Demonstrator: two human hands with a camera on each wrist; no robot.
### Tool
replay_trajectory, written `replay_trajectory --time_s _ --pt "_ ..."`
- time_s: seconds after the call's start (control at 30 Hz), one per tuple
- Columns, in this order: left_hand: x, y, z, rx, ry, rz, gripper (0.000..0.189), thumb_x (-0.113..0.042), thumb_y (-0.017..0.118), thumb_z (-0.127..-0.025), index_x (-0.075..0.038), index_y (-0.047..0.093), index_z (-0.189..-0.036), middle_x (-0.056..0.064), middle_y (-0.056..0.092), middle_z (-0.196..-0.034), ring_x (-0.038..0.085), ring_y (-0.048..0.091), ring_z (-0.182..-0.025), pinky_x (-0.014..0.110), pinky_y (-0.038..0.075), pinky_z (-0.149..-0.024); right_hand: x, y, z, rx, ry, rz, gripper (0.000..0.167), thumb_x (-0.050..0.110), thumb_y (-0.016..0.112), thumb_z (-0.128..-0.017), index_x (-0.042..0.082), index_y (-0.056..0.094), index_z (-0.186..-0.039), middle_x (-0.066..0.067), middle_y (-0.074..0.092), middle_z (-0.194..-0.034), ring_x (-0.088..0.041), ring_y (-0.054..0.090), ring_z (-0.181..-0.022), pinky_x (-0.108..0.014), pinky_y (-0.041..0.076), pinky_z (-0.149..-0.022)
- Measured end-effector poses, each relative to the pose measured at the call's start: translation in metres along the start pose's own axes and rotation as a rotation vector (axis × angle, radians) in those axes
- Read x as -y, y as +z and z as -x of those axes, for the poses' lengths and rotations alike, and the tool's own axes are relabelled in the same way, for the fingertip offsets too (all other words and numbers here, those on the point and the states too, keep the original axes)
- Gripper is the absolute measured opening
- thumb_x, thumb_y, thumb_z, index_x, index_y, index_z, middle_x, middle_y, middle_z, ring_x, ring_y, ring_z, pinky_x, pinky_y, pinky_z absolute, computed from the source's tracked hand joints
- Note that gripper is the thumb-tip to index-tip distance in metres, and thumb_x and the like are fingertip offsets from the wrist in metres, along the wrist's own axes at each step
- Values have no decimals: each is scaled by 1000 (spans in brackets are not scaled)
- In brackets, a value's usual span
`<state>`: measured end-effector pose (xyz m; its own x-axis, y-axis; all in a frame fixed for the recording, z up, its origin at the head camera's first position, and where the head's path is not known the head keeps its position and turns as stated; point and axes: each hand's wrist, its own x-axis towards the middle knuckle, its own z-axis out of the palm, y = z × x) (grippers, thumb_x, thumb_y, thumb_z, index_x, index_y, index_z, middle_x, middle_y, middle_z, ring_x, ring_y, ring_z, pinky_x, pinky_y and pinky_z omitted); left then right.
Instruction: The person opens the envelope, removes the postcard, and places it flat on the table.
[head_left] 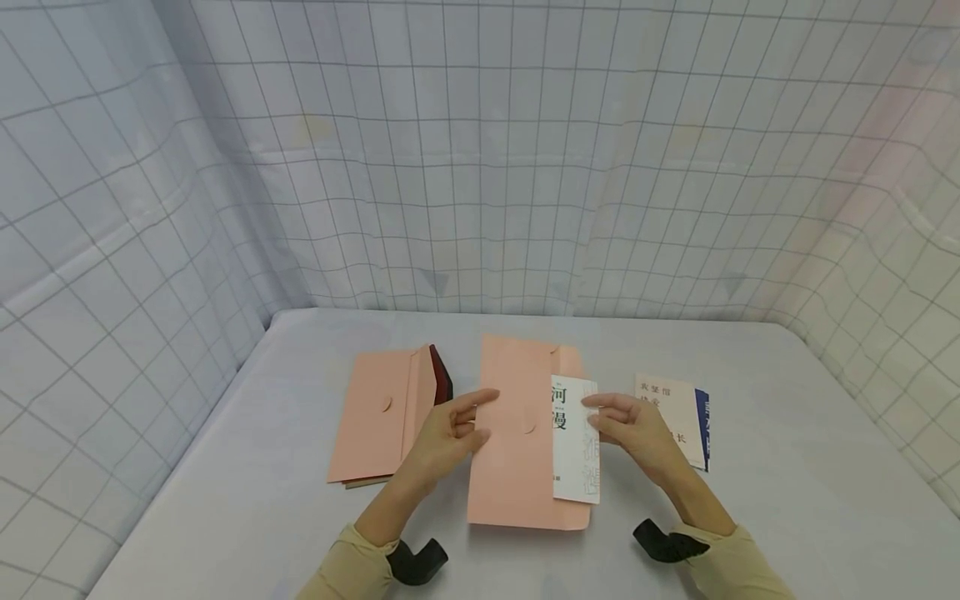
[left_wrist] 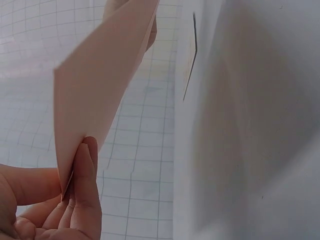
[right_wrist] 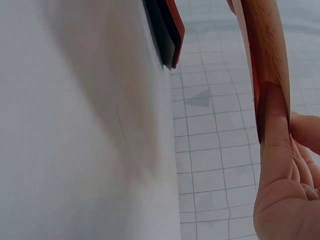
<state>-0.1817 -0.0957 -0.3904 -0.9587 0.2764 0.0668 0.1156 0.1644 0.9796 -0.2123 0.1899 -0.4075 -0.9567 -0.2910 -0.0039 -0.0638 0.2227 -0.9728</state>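
A pink envelope (head_left: 513, 467) stands raised above the table in the head view, its opening to the right. My left hand (head_left: 444, 435) pinches its left edge between thumb and fingers; the left wrist view shows this left hand (left_wrist: 75, 200) gripping the envelope's corner end. From the opening a white card (head_left: 576, 467) with dark characters sticks out, its left part hidden inside the envelope. My right hand (head_left: 637, 427) pinches the card's right edge. In the right wrist view, one finger of the right hand (right_wrist: 282, 200) lies behind the bowed card (right_wrist: 272, 45), whose back bears script.
On the white table (head_left: 240, 467), a pile of pink envelopes (head_left: 371, 417) lies at the left beside a dark red item (head_left: 442, 375). At the right lie a cream printed card (head_left: 667, 408) and a blue one (head_left: 703, 425). Grid-patterned curtains (head_left: 480, 167) enclose the table.
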Motion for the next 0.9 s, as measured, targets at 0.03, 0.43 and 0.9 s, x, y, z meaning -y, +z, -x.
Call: replay_trajectory --time_s 0.03,0.43,0.9 --pt "0 0 0 2 2 2 53 6 56 -83 -5 49 -134 22 53 -133 1 44 -62 14 40 -58 0 0 0 -3 3 0 40 14 60 -90 -4 53 -125 12 71 -87 -3 66 -88 -22 54 -80" --pt "-2 -2 0 -25 11 -26 52 6 55 -84 -6 50 -134 11 59 -91 1 27 -49 15 30 -49 -2 -5 -2 -26 -5 16 37 12 58 -91 -4 55 -124 6 72 -92 -3 66 -88 -22 55 -79" --pt "0 -5 -1 -20 -11 2 53 8 52 -86 -6 46 -137 21 49 -138 3 45 -58 15 36 -51 -4 -7 -3 -40 3 -5 38 12 58 -91 -5 53 -125 -1 72 -100 -3 66 -90 -21 55 -79"
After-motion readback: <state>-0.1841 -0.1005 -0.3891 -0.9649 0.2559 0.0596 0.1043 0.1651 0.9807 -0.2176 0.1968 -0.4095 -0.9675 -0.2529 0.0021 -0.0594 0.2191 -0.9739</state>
